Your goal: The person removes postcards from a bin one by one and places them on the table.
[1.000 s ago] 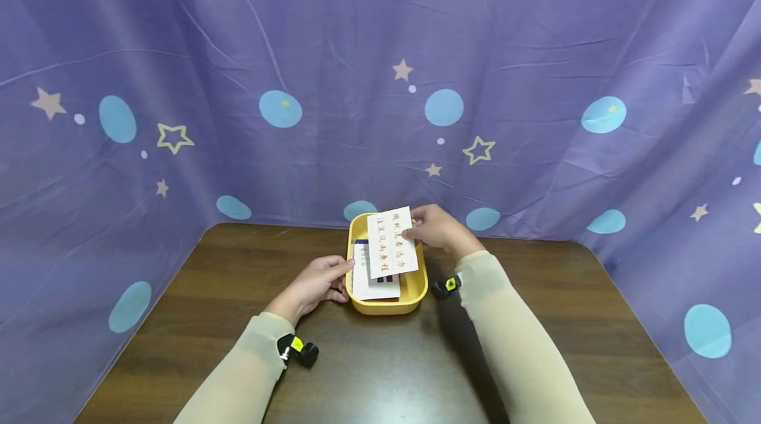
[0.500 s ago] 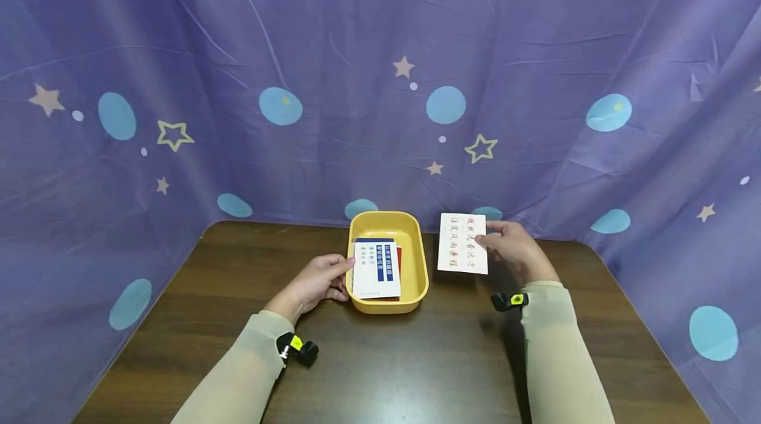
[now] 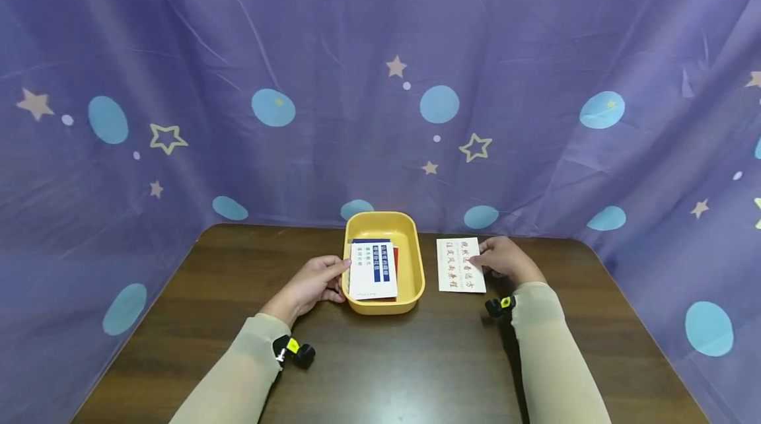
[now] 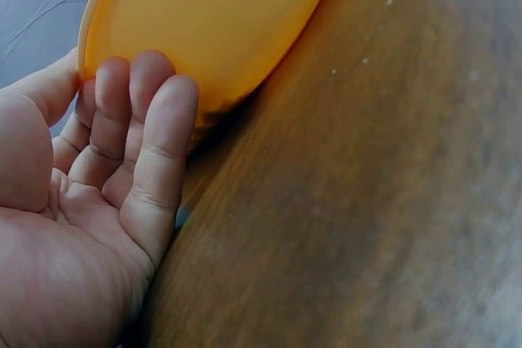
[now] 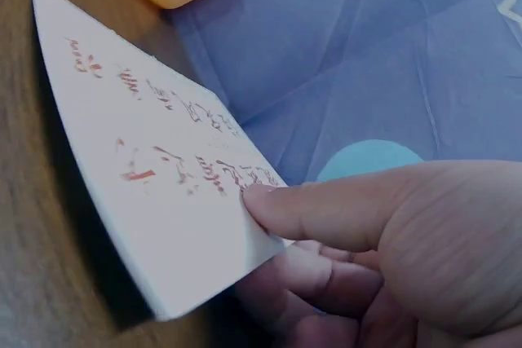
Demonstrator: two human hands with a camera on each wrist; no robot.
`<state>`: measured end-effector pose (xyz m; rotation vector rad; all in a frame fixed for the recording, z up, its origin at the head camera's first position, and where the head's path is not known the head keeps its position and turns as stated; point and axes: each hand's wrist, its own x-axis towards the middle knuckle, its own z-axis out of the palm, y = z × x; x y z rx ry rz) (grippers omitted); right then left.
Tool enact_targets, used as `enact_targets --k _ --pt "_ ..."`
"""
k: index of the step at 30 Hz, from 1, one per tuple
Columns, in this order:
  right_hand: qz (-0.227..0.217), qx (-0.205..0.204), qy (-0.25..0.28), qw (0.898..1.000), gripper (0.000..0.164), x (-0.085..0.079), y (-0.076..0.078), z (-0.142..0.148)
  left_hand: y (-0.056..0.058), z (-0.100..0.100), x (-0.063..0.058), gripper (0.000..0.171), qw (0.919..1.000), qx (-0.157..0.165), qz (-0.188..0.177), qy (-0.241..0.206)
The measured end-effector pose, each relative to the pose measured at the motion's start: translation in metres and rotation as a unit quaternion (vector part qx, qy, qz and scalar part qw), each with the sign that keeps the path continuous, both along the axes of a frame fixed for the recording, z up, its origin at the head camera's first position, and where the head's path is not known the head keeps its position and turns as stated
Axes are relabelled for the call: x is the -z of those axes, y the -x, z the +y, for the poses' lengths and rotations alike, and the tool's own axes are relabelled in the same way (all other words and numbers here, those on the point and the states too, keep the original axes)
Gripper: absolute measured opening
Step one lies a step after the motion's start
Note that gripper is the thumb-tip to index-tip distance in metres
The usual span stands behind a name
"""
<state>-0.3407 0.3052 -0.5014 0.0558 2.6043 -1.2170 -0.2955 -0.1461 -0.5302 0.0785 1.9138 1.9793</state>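
My left hand (image 3: 307,287) holds the yellow plastic basket (image 3: 410,239) by its left rim, thumb over the edge. In the left wrist view the fingers (image 4: 167,128) lie against the basket's outer wall (image 4: 212,22). Inside it lie a white card with blue blocks of print (image 3: 372,279), a dark blue one (image 3: 359,240) and a red one (image 3: 396,254) mostly covered. To the right of the basket, my right hand (image 3: 505,259) pinches a white card with red handwritten characters (image 3: 454,275) by its right edge, thumb on top. The right wrist view shows this card (image 5: 147,169) tilted close over the table.
The brown wooden table (image 3: 380,364) carries the basket near its back edge. A purple curtain (image 3: 333,166) with stars and blue dots hangs behind and on both sides.
My right hand has carried the red-lettered card out from over the basket to the right, then lowered it toward the table. The left hand keeps its hold on the basket.
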Motion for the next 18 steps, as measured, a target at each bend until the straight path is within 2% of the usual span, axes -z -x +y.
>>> enact_targets --k 3,7,18 --pt "0.015 0.005 -0.022 1.0 0.024 0.001 -0.002 -0.002 -0.001 0.001 0.001 0.037 1.0 0.001 0.004 -0.003" --pt "0.011 0.003 -0.042 0.999 0.025 0.001 -0.004 -0.005 -0.001 0.0 0.001 0.038 1.0 0.006 0.001 -0.002" --pt "0.005 0.018 -0.04 0.999 0.03 -0.004 -0.006 -0.011 -0.002 0.0 -0.004 0.035 1.0 0.002 0.003 -0.001"
